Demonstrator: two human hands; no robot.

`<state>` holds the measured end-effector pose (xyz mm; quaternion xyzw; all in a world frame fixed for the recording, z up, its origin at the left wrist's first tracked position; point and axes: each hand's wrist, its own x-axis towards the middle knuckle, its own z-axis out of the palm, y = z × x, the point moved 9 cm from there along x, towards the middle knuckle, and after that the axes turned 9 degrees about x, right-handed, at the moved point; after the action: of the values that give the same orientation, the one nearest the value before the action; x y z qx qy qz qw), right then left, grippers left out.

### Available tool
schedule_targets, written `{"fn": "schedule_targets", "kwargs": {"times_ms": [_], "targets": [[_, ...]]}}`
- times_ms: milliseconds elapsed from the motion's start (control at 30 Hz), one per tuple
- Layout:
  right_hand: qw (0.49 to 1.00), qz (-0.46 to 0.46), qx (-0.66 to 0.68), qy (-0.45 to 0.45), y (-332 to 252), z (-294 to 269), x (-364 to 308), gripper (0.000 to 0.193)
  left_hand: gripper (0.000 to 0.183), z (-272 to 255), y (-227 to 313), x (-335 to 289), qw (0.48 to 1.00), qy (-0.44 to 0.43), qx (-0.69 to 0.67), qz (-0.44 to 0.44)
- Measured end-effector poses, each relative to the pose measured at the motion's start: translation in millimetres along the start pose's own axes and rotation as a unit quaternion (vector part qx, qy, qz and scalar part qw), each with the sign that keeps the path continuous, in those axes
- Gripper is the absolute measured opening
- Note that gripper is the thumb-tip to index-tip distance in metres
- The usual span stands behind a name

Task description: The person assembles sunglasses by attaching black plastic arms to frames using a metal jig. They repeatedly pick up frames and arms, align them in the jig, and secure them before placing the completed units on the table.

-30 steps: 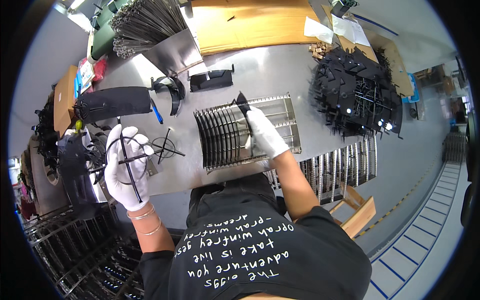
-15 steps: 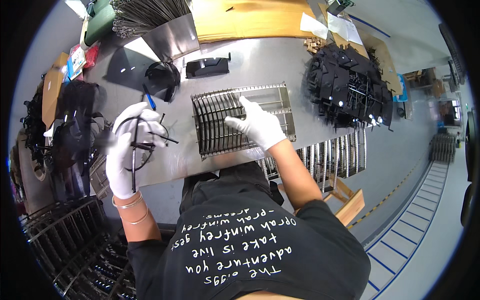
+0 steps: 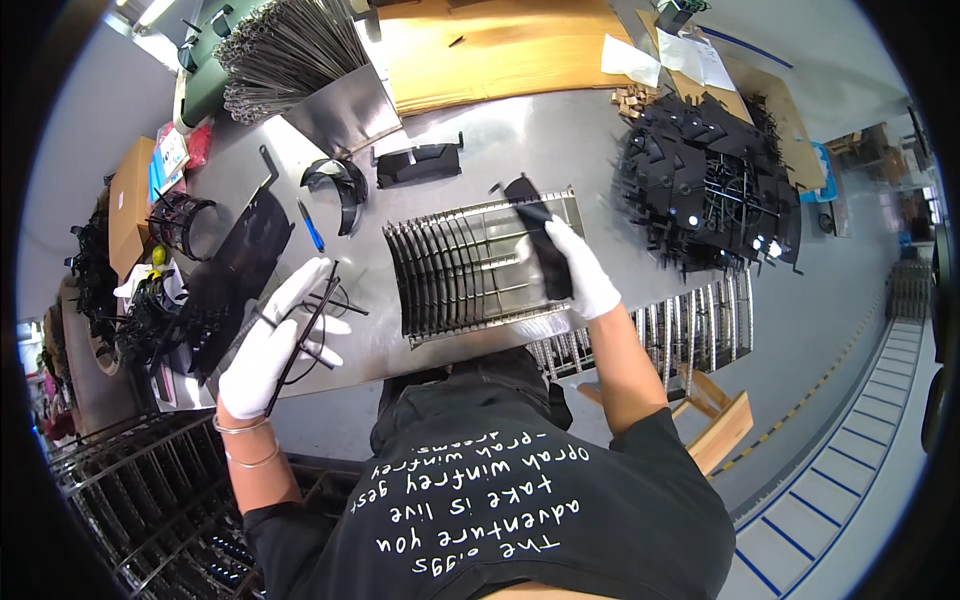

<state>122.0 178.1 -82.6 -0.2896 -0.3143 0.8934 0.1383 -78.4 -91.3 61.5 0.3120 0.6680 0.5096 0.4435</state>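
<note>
My left hand point(image 3: 268, 358), in a white glove, holds a thin black frame point(image 3: 318, 318) with a straight bar and a curved loop, above the table's near left part. In my right hand point(image 3: 584, 272), also gloved, is a flat black panel point(image 3: 540, 235), tilted over the right end of a metal rack point(image 3: 500, 312). The fingers are partly hidden behind the panel. Curved black pieces point(image 3: 435, 275) stand in a row in the rack's left part.
Behind the rack lies a black panel point(image 3: 418, 166). A curved black part point(image 3: 345, 195) and a blue pen point(image 3: 312, 228) are to its left. A pile of black parts point(image 3: 700, 185) stands right; thin metal rods point(image 3: 290, 60) fill a metal holder point(image 3: 345, 112) at the back.
My right hand has moved right from over the rack's slots and now has a black panel in it. My left hand has shifted slightly down, and its black frame is turned.
</note>
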Motion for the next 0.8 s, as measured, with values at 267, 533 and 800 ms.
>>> {"fn": "schedule_targets", "kwargs": {"times_ms": [267, 533, 800], "targets": [[0.905, -0.135, -0.403, -0.016, 23.0, 22.0, 34.2, 0.056, 0.109, 6.2, -24.1, -4.6, 0.981, 0.004, -0.194, -0.015], [0.890, -0.084, -0.448, 0.016, 47.5, 8.7, 49.7, 0.059, 0.100, -8.0, -63.4, 3.1, 0.925, -0.004, -0.376, -0.051], [0.750, -0.228, -0.620, -0.032, -6.2, 90.6, -15.7, 0.093, 0.057, 31.6, -32.3, 18.2, 0.959, -0.157, -0.232, -0.047]]}}
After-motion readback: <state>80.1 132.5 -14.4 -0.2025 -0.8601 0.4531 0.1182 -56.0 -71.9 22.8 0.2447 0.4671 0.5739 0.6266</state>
